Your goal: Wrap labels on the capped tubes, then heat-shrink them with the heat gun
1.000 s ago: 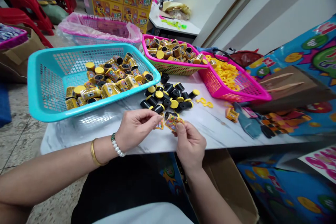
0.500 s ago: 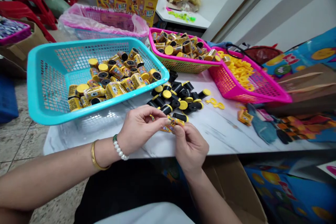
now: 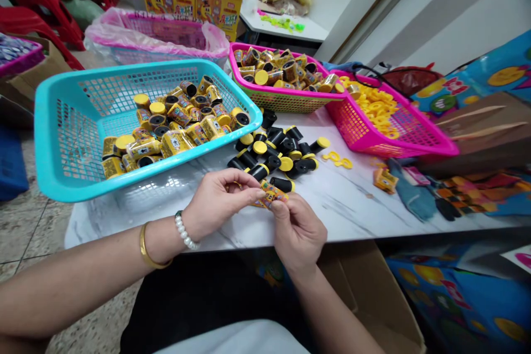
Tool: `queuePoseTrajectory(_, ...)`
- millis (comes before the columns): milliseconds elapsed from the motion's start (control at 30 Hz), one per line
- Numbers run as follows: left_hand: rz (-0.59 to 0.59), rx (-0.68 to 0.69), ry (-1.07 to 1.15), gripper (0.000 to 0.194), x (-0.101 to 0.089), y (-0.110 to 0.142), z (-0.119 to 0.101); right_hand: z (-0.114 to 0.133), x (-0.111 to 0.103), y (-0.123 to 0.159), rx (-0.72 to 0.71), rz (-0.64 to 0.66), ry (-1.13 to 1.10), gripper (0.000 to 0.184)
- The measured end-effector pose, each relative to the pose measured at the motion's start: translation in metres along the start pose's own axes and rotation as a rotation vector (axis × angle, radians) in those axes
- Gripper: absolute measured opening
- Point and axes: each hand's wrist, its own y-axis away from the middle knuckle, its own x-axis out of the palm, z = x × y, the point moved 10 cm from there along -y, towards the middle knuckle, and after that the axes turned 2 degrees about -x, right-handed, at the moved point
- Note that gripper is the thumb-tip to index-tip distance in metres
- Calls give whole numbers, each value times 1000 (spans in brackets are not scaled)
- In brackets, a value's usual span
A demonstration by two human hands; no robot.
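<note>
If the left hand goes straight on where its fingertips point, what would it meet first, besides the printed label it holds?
Probably the right hand, which pinches the other end of the printed label; depth is unclear.

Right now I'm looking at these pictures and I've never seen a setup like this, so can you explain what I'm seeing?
There's no machine here, just one person's bare hands. The view comes from a single camera worn on their head, looking forward and down. The left hand and right hand meet over a white marbled table, and the grip of both is on a small printed yellow piece, perhaps a label; it's too small to be sure. Just beyond lie loose black tubes with yellow caps. At the left, a turquoise basket holds yellow-wrapped tubes. Farther back, a pink basket holds more; another pink basket, to the right, holds yellow plastic parts.
</note>
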Motion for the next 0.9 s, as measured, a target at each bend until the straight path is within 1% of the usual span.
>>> queuePoseTrajectory(133,55,15,43,23,5,1,-2,-1,0,0,2,4,15,15)
queuePoseTrajectory(267,42,51,8,23,4,1,-6,-1,3,0,15,6,34,10)
queuePoseTrajectory(367,70,-25,-7,24,5,1,2,7,7,-2,-29,38,17,10)
queuePoseTrajectory(433,97,-91,8,22,7,0,8,12,8,-5,-82,97,3,11)
queuePoseTrajectory(500,96,-143,61,21,6,-1,13,12,-1,-11,-133,106,71,11)
queuePoseTrajectory(533,88,-167,95,21,5,-2,15,7,-10,-15,-137,85,152,11)
queuePoseTrajectory(600,84,-220,160,21,5,-3,19,-9,-25,-22,-103,55,358,18)
queuePoseTrajectory(667,106,-274,202,19,7,-4,22,-28,-29,-24,-57,106,501,24)
queuePoseTrajectory(700,115,-299,219,18,8,-3,24,-35,-29,-23,-39,145,525,25)
queuePoseTrajectory(733,119,-322,234,17,8,-3,26,-41,-29,-21,-16,169,519,24)
queuePoseTrajectory(800,116,-363,257,18,6,-3,30,-51,-33,-16,89,148,416,25)
queuePoseTrajectory(833,111,-378,267,19,5,-3,32,-55,-36,-13,166,123,303,26)
queuePoseTrajectory(900,104,-395,288,22,3,-4,35,-60,-35,-8,305,86,-34,30)
